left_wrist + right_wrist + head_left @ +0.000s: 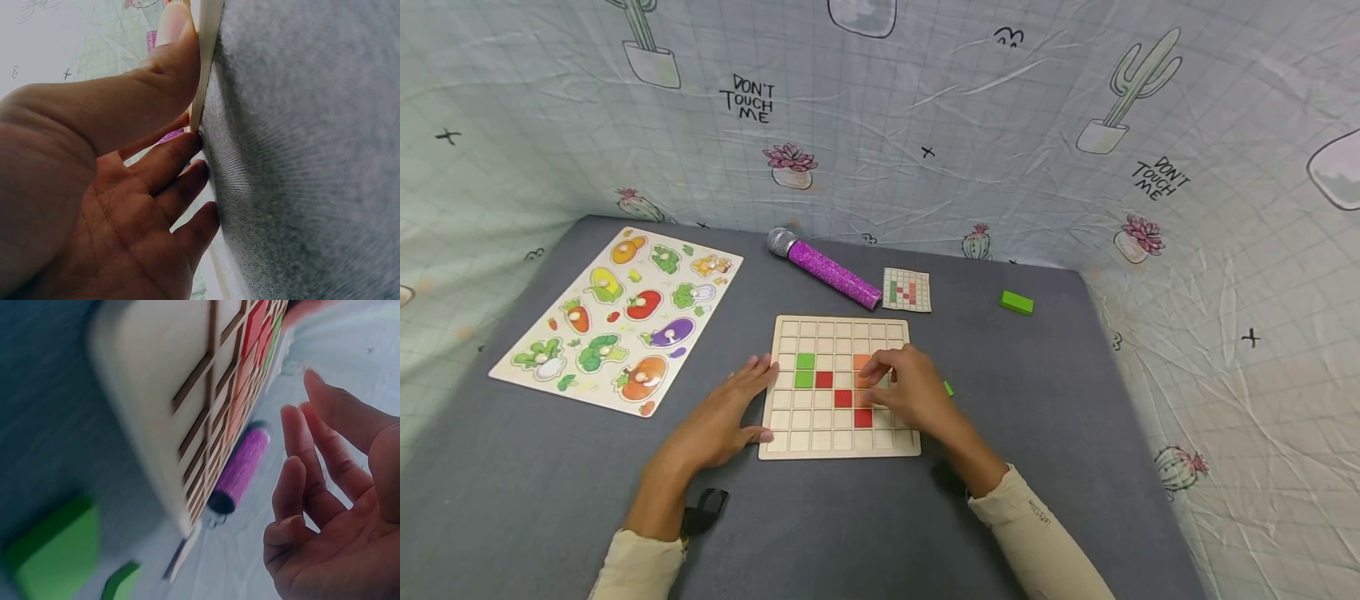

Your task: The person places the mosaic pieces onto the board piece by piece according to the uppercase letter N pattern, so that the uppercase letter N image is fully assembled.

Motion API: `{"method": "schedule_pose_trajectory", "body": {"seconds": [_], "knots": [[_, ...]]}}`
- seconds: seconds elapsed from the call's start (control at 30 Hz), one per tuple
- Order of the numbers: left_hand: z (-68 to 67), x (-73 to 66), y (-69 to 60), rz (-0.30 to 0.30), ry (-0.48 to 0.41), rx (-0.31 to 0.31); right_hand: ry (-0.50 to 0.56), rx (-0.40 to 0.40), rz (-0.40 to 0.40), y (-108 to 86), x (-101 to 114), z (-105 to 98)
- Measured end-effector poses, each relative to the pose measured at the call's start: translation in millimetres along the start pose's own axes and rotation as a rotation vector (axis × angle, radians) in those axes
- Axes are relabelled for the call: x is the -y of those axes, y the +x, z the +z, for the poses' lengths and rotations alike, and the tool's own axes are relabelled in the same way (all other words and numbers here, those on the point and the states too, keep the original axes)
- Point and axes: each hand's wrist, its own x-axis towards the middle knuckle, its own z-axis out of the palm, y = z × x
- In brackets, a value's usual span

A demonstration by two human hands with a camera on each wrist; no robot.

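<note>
A square wooden grid board [805,421] lies on the grey table, holding green tiles [805,371], red tiles [843,398] and orange tiles [862,362]. My left hand [715,421] rests against the board's left edge. Its thumb touches near the lower corner, and its fingers reach along the side in the left wrist view. Above the right part of the grid hovers my right hand [910,387], partly covering the orange column. Its fingers [300,434] are loosely bent and stand apart from the thumb in the right wrist view, with nothing seen between them.
Behind the board lie a purple glitter microphone [827,271] and a small pattern card [907,290]. A green block [1017,302] sits at the right; another green piece [949,388] is partly hidden by my right hand. At left lies a vegetable puzzle board [598,387].
</note>
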Motion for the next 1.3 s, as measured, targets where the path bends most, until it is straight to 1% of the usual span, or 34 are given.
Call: {"method": "schedule_pose_trajectory", "body": {"seconds": [0.17, 0.4, 0.6, 0.77, 0.93, 1.1, 1.3], "knots": [[0.0, 0.7, -0.7, -0.005, 0.002, 0.006, -0.003, -0.025, 0.033, -11.9, -16, -12], [-0.5, 1.3, -2.1, -0.027, 0.002, 0.013, 0.001, -0.061, 0.04, -20.4, -33, -29], [-0.4, 0.0, -1.3, -0.035, 0.009, 0.014, -0.002, -0.063, 0.087, -24.6, -47, -44], [0.2, -1.2, -1.5, -0.047, 0.016, 0.009, -0.051, -0.048, 0.106, -29.4, -61, -53], [0.3, -1.1, -1.4, -0.046, 0.016, 0.007, -0.1, -0.025, 0.115, -33.4, -74, -58], [-0.3, -1.1, -1.6, -0.046, 0.016, 0.008, -0.127, 0.0, 0.113, -32.7, -83, -57], [-0.3, -2.5, -0.7, -0.035, 0.025, 0.01, -0.15, -0.004, 0.085, -28.8, -88, -55]]}}
